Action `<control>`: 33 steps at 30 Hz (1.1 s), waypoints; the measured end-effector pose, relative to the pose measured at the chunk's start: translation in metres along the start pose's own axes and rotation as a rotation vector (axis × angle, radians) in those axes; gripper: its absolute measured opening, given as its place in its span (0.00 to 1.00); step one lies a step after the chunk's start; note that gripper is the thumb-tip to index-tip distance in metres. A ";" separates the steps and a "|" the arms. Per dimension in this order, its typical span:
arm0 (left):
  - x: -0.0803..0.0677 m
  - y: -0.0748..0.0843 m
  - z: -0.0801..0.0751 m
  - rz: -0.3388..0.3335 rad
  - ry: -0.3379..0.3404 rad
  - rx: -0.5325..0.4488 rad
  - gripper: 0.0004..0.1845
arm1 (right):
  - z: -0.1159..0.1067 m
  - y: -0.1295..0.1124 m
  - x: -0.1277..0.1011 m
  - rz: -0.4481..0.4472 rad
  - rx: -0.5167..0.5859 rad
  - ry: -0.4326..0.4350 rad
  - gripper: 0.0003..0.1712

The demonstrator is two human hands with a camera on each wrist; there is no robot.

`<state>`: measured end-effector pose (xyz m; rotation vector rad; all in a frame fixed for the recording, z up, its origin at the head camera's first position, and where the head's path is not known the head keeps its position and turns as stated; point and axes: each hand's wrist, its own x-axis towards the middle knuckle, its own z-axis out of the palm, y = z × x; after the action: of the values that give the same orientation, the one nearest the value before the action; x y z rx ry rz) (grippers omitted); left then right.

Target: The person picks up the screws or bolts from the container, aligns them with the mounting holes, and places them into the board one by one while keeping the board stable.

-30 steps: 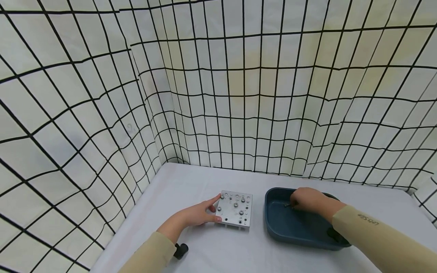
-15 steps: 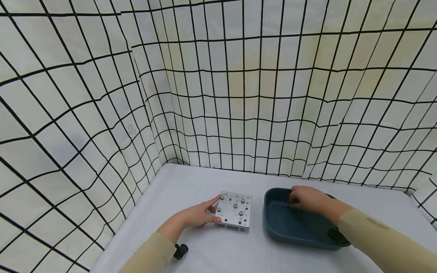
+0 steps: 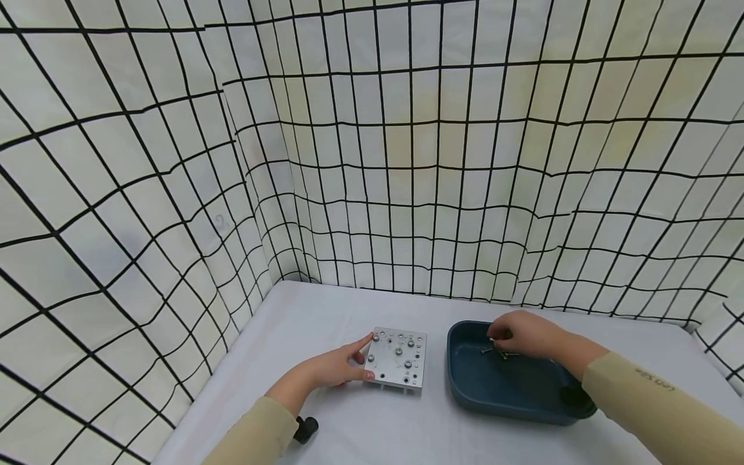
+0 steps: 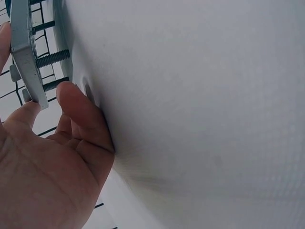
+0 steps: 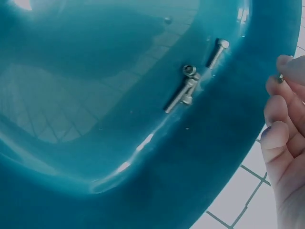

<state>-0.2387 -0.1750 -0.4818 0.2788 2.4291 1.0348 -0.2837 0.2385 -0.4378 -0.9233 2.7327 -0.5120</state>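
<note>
A square silver metal plate (image 3: 388, 365) with holes and several socket-head screws lies on the white table. My left hand (image 3: 340, 367) holds its left side, the thumb at the near corner and the index finger at the far corner. Threaded screw ends (image 4: 53, 58) stick out beneath the plate in the left wrist view. Over the far side of a blue tray (image 3: 500, 400), my right hand (image 3: 525, 334) pinches a small screw (image 5: 280, 78) between thumb and fingertip; most of that screw is hidden. Several loose screws (image 5: 177, 98) lie in the tray below.
A small black object (image 3: 305, 429) rests on the table beside the left sleeve. Something dark (image 3: 574, 395) sits at the tray's right end. White walls with a black grid (image 3: 407, 194) enclose the table at the back and left.
My right hand has lifted a little from the tray bottom, and the loose screws beneath it now show. The left hand keeps its hold on the plate.
</note>
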 end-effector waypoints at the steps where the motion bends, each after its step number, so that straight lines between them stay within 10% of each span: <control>1: 0.000 0.000 0.000 0.000 0.000 -0.002 0.50 | -0.001 0.000 0.000 0.000 0.008 0.003 0.12; 33: 0.004 -0.005 0.001 -0.006 -0.012 -0.026 0.50 | -0.013 -0.020 0.010 0.045 0.116 0.041 0.09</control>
<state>-0.2416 -0.1768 -0.4877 0.2683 2.4023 1.0586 -0.2847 0.2203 -0.4194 -0.8298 2.7198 -0.6796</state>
